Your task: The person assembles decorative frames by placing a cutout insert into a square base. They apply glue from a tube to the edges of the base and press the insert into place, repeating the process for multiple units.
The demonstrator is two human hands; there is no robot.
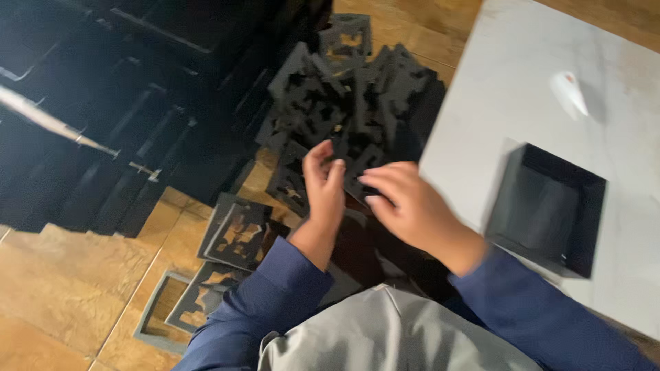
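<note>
two hands (364, 192) (one foam insert (357, 172))

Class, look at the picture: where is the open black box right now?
In the head view, the black box sits on the white table at the right, just beyond the right hand and below a small white object.

foam insert (357, 168) | dark grey, cut-out holes (blurred) | tilted, atop heap of like pieces | between both hands
</note>
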